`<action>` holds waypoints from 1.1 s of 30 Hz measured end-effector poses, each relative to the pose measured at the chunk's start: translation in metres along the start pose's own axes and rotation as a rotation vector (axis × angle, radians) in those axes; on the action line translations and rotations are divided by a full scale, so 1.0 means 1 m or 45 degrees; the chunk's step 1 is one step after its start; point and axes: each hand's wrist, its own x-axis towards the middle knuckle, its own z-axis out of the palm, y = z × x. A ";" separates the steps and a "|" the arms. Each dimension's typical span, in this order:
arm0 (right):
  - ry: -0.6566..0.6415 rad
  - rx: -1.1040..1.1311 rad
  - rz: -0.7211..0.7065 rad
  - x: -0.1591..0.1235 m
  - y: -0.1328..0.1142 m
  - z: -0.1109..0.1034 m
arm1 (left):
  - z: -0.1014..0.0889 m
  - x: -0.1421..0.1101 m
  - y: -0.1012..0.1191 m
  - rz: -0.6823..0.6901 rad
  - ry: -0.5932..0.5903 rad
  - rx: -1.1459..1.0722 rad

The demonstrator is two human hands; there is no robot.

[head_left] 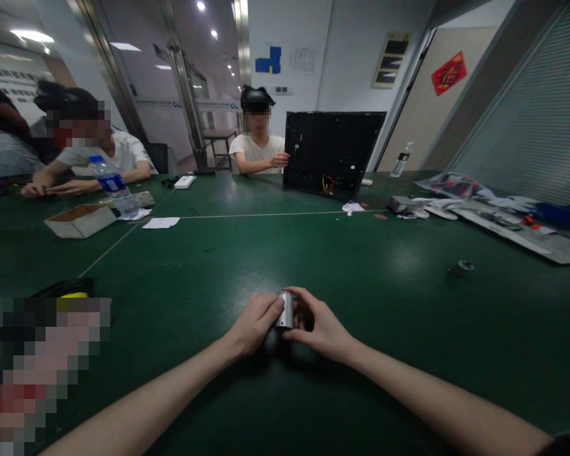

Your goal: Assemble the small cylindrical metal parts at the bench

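Observation:
Both my hands meet over the green table (209, 266), close in front of me. Between them is a small silver metal cylinder (285, 310). My left hand (254, 323) grips it from the left with curled fingers. My right hand (316, 323) wraps round it from the right, thumb and fingers closed on it. The lower part of the cylinder is hidden by my fingers.
A small dark round part (463, 266) lies to the right. Papers and plastic bags (484, 209) clutter the far right. A cardboard box (80, 220) and water bottle (114, 187) stand at left. Across the table a person holds a black panel (332, 152); another person sits at left.

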 end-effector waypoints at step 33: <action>-0.074 0.132 0.066 0.000 0.004 -0.004 | 0.008 -0.004 -0.014 -0.051 0.039 0.089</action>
